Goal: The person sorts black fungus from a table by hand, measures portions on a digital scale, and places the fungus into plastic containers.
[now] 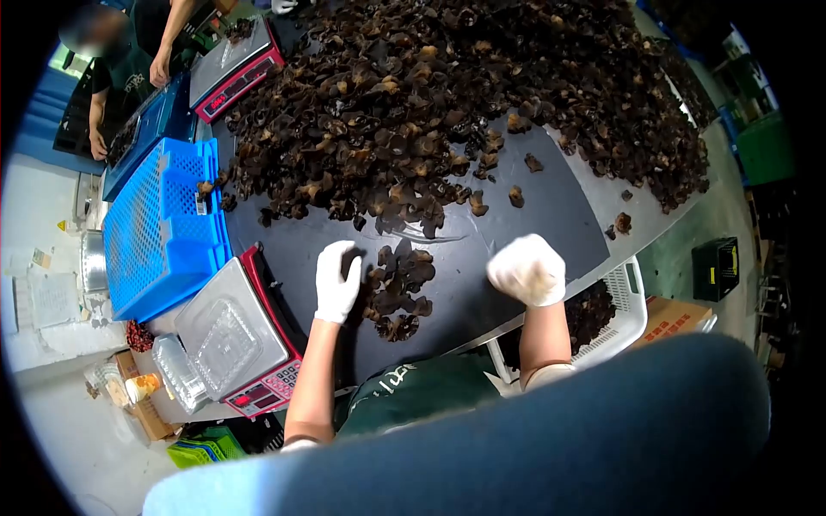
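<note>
One mushroom pile (pixel 387 112) cut off above, left hand (pixel 337 279), fingers (pixel 334 253) half-open, right hand (pixel 528 270), fingers curled, both holds hidden

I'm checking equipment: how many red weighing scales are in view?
2: the near scale, left of the gloved left hand, bearing a clear tray; the far scale, beside the dark heap. Others may be hidden.

The left hand (pixel 334 284) is held with thumb parted from fingers; the right hand (pixel 529 269) is curled inward.
</note>
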Demonstrator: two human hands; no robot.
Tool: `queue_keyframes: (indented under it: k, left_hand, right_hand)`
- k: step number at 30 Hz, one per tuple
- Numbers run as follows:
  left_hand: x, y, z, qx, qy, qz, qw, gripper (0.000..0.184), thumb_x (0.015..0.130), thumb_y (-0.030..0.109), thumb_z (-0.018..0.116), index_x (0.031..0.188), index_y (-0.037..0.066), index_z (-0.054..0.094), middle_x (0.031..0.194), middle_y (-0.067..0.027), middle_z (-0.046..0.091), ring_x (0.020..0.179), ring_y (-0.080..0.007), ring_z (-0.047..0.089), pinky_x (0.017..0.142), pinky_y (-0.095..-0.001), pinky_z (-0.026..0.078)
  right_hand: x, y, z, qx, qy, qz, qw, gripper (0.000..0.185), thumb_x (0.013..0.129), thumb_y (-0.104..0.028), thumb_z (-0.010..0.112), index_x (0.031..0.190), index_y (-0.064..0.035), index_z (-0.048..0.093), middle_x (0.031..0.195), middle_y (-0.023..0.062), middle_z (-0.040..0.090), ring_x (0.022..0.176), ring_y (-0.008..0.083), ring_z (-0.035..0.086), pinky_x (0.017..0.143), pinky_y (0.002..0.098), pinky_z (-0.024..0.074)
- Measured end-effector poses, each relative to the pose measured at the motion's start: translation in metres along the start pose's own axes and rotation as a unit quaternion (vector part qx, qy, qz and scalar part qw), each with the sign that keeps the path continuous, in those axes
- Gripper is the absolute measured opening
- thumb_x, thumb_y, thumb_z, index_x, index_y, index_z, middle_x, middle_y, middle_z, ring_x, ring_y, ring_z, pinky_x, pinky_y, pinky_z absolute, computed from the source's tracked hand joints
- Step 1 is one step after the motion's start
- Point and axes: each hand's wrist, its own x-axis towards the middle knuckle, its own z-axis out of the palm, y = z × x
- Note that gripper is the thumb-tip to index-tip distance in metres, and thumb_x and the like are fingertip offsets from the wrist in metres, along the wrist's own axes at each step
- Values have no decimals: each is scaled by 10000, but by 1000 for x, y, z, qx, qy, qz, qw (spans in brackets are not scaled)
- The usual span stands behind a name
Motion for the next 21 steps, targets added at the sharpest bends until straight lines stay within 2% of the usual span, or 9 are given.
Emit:
queue_keyframes:
  k: [1, 2, 4, 8, 11, 13, 16, 20, 21]
  left_hand:
    - [15, 1, 8, -5, -11, 9, 1000, 317, 829, 80, 658, 1136, 38, 594, 1115, -153, 615, 1059, -342, 573, 941, -398, 455]
    - [30, 3, 17, -9, -23, 17, 1000, 319, 830, 86, 654, 1140, 41, 593, 1116, -155, 616, 1062, -347, 569, 936, -405, 457]
    - [54, 10, 31, 48, -46, 59, 996, 371, 802, 140, 665, 1162, 78, 601, 1134, -151, 583, 1052, -345, 550, 905, -422, 466]
    - [54, 21, 44, 131, -139, 44, 981, 293, 778, 188, 692, 1049, 101, 622, 1058, -146, 536, 954, -340, 550, 829, -431, 476]
    - [30, 8, 37, 102, -175, 55, 978, 127, 776, 165, 679, 812, 68, 606, 912, -119, 548, 855, -325, 571, 755, -425, 479]
    - [13, 12, 16, 52, -180, 75, 979, 98, 775, 146, 675, 791, 71, 614, 890, -118, 580, 848, -328, 572, 760, -422, 474]
    - [-12, 20, -10, -2, -84, 51, 995, 88, 762, 113, 692, 820, 82, 633, 893, -114, 605, 866, -325, 577, 804, -408, 471]
    - [-29, -8, -12, 13, 10, -35, 999, 175, 785, 79, 690, 951, 62, 638, 996, -142, 592, 975, -325, 562, 871, -405, 461]
    - [-24, -13, -10, 24, -3, -29, 999, 179, 805, 83, 676, 979, 57, 645, 1020, -147, 591, 997, -333, 560, 893, -409, 457]
  right_hand:
    - [-1, -5, 8, -107, 139, 116, 978, 260, 883, -233, 684, 956, 16, 674, 835, 104, 645, 686, 251, 609, 617, 342, 508]
    - [23, -15, 25, -291, 282, 280, 870, 248, 864, -212, 702, 971, 10, 673, 848, 92, 654, 695, 252, 608, 635, 330, 518]
    - [27, 36, 9, -394, 342, 268, 810, 302, 817, -200, 722, 1066, -40, 665, 981, 117, 665, 845, 276, 630, 773, 342, 531]
    - [9, 116, -15, -705, 241, 184, 641, 424, 783, -170, 704, 1190, -109, 601, 1228, 132, 562, 1114, 318, 532, 968, 450, 445]
    - [-2, 126, -10, -714, 242, 141, 642, 318, 786, -77, 671, 1101, -81, 627, 1140, 123, 601, 1066, 305, 569, 935, 421, 465]
    - [-15, 124, -2, -520, 279, 138, 796, 232, 784, 19, 625, 1004, -53, 642, 1024, 105, 636, 962, 272, 614, 880, 375, 493]
    - [-33, 108, 14, -368, 294, 255, 845, 216, 775, 65, 602, 960, -36, 649, 928, 87, 648, 879, 244, 632, 828, 342, 504]
    - [-42, 111, 2, -577, 241, 127, 770, 350, 750, -76, 742, 1083, -59, 635, 1108, 122, 625, 1046, 290, 596, 934, 383, 475]
    - [-42, 111, 0, -592, 202, 158, 764, 577, 723, -266, 806, 1217, -65, 587, 1247, 170, 570, 1160, 354, 535, 1004, 437, 426]
